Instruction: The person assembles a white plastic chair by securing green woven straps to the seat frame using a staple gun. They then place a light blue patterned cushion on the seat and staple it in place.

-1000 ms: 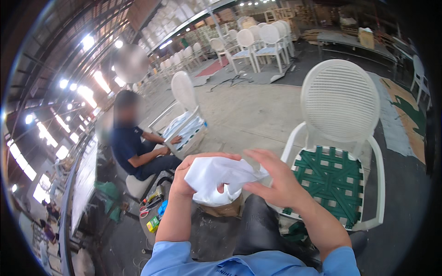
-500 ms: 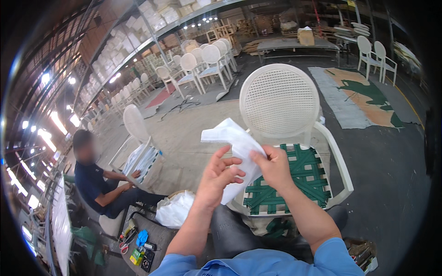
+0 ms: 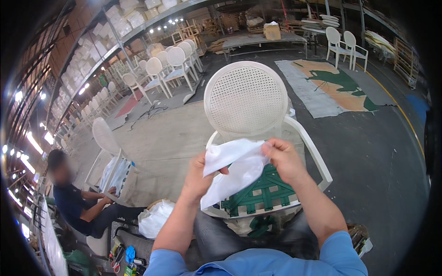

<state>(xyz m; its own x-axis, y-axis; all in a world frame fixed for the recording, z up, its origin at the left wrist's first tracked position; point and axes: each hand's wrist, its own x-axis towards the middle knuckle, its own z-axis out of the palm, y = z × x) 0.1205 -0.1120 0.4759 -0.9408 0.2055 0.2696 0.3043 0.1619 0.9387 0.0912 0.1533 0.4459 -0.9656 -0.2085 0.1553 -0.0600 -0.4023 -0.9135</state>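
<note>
A thin white fabric piece [image 3: 239, 171] is stretched between my two hands, its lower end hanging down on the left. My left hand [image 3: 195, 180] grips its left part, with the fingers partly hidden by the fabric. At the upper right corner, my right hand [image 3: 286, 162] pinches the edge between thumb and fingers. Just below and behind the fabric is the seat of a cream armchair [image 3: 246, 97] with a round woven back. Crossed green webbing straps [image 3: 266, 193] span the seat, partly covered from view by the fabric.
At left a seated person [image 3: 76, 198] works on another chair [image 3: 107, 135]. White material [image 3: 156, 220] lies in a container by my left arm. Scissors [image 3: 118, 257] and a blue item [image 3: 130, 254] rest at lower left. Several chairs [image 3: 176, 60] stand behind; a floor sheet [image 3: 317, 87] lies right.
My left hand was open with fingers spread beside the fabric; it now grips it. The fabric has been drawn out sideways between both hands. The view has shifted to the right.
</note>
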